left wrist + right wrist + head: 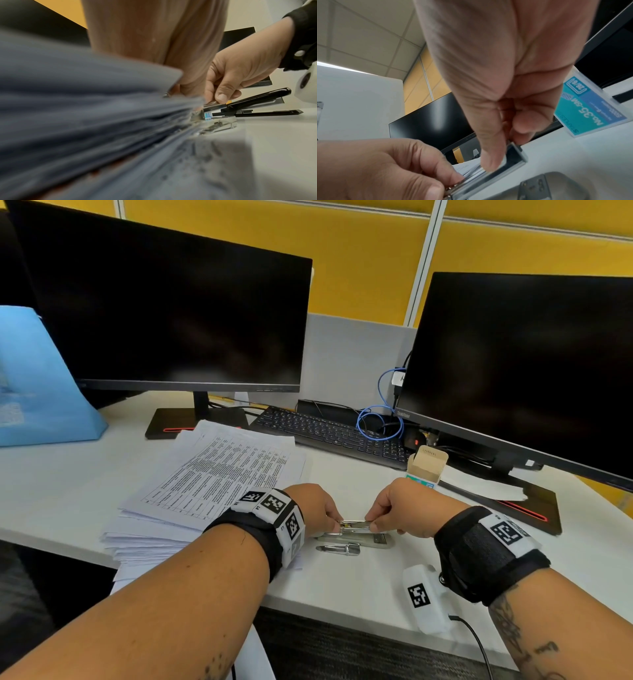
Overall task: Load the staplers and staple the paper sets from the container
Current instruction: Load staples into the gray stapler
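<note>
Head view, lower centre of frame: two bare hands meet over a white bench (359, 587). Left hand (317, 510) and right hand (407, 508) each pinch one end of a metal stapler magazine (354, 523), held just above the stapler base (356, 541) lying on the bench. Fingers of both hands are curled tight on the magazine, thumb vs. forefinger; right wrist view shows the right thumb (489, 158) pressing on its open channel. Can't tell whether a staple strip is already inside.

A loose silver part (339, 550), maybe the pusher, lies just below the base in the frame. Staple box (426, 465), flap open, stands right of centre, near the right hand. Tall stack of printed paper sets (212, 477) sits at centre left, touching the left wrist. A black stapler (260, 98) shows at the right of the left wrist view, lying opened on the bench. Keyboard & two dark monitors fill the upper frame; blue container (37, 385) at far left.

Risks, as I judge them: step looks like loading, w/ stapling not yet begun. The magazine is small & slick, so an uneven pinch could tilt it and spill or jam staples. The loose part sits near the bench's front edge; a wrist sweep could knock it off. Left wrist resting on the stack could shift the sheets.
</note>
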`<state>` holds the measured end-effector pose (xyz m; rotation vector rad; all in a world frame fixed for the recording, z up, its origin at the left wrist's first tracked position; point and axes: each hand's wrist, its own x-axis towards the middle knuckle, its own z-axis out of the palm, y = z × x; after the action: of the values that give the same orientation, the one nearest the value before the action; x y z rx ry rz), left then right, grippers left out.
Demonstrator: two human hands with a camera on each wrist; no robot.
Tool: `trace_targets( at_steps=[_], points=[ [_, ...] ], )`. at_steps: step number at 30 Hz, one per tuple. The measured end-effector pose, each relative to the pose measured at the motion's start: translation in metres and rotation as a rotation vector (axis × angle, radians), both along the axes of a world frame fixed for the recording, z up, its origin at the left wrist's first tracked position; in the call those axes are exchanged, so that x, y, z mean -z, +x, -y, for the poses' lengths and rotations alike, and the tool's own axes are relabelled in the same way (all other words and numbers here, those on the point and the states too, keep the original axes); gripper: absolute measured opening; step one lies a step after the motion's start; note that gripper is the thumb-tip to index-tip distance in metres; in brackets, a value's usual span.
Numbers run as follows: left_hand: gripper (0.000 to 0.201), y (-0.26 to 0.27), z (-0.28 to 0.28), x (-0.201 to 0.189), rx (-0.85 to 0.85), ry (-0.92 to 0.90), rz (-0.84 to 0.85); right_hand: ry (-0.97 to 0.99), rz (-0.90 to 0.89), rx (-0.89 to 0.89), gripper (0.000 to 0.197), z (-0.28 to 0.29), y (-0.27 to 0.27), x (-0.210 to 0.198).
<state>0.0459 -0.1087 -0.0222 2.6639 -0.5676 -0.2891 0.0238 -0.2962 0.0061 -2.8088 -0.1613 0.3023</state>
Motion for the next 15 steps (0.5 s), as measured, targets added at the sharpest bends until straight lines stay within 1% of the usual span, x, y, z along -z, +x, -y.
trace_targets(
  at_steps=[4, 6, 9, 13, 15],
  points=[
    [0.026, 0.0001, -0.0001, 0.0003, 0.005, 0.009, -0.002, -0.009, 0.004, 0.041, 0.01, 0.0024, 0.0, -0.0033],
    [0.026, -0.0001, -0.0001, 0.0001, 0.007, 0.014, -0.003, -0.008, 0.026, 0.067, 0.016, 0.0026, -0.001, -0.0052],
    [0.025, -0.0002, -0.0002, 0.0002, 0.0, 0.009, 0.0, -0.027, 0.041, 0.043, 0.024, 0.0029, -0.0013, -0.0038],
    [0.025, -0.0035, 0.0012, -0.0019, -0.011, 0.019, -0.001, -0.06, 0.026, 0.011, 0.014, 0.0005, -0.005, -0.0033],
    [0.025, -0.0056, 0.0011, -0.0032, -0.016, 0.03, 0.005, -0.076, 0.03, 0.005, 0.015, -0.0006, -0.0064, -0.0026]
  ],
)
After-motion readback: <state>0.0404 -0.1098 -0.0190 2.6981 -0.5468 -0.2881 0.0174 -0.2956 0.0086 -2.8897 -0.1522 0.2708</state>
